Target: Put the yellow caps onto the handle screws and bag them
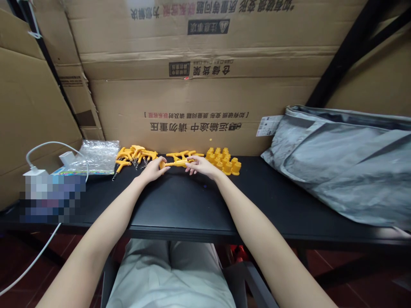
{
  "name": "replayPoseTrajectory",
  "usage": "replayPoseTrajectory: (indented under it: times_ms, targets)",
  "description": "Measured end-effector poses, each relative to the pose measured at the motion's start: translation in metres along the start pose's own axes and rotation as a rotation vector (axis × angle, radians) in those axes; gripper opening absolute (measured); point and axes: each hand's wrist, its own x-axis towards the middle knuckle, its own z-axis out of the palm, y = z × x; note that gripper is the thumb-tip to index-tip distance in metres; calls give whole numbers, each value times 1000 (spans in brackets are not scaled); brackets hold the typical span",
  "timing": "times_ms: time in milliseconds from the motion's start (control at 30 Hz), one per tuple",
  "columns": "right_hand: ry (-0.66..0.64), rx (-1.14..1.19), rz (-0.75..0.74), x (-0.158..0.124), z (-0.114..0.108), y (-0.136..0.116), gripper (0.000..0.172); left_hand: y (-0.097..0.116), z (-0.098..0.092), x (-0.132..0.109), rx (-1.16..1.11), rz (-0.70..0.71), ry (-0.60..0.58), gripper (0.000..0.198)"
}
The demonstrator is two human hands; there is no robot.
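Observation:
Over the back of the black table, both my hands are closed on one yellow corkscrew (176,164), held level between them. My left hand (153,170) grips its left end; my right hand (204,166) pinches the thicker, sleeve-like right end. Fingers partly cover both ends. Left of my left hand lies a heap of yellow T-handled corkscrews (123,164) with bare metal spirals. Just behind my hands are several more yellow T-handled pieces (183,154), their lower parts hidden. Beside my right hand, yellow stepped cup-shaped pieces (227,166) stand upright in rows.
A clear plastic bag (101,154), a white charger (36,173) with a cable and a blurred-out item occupy the table's left side. A grey fabric bag (340,167) fills the right. Cardboard (199,98) walls the back, and the black tabletop (180,207) ends close to my lap.

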Motion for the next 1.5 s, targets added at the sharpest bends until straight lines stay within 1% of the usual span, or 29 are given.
replayPoseTrajectory:
  times_ms: [167,233,400,533,800,933,1167,1500]
  targets:
    - [19,-15,11,-2,2,-6,24,0,1,-1,5,0,9,25]
    - [19,-19,11,-2,3,-7,23,-1,1,-1,1,2,9,25]
    - [37,-45,33,-1,5,-7,41,-1,2,0,13,7,5,26]
    - [52,-60,62,1,8,-5,47,-2,2,0,20,4,0,28]
    - [84,-58,87,1,10,-3,51,0,2,0,31,4,-3,29]
    - [117,-68,100,0,11,-7,53,1,1,0,36,3,-7,29]
    - [156,-88,154,-3,15,-14,61,2,2,-1,53,23,-3,29]
    - [201,-43,200,-6,20,-21,57,4,1,-2,68,19,-6,29]
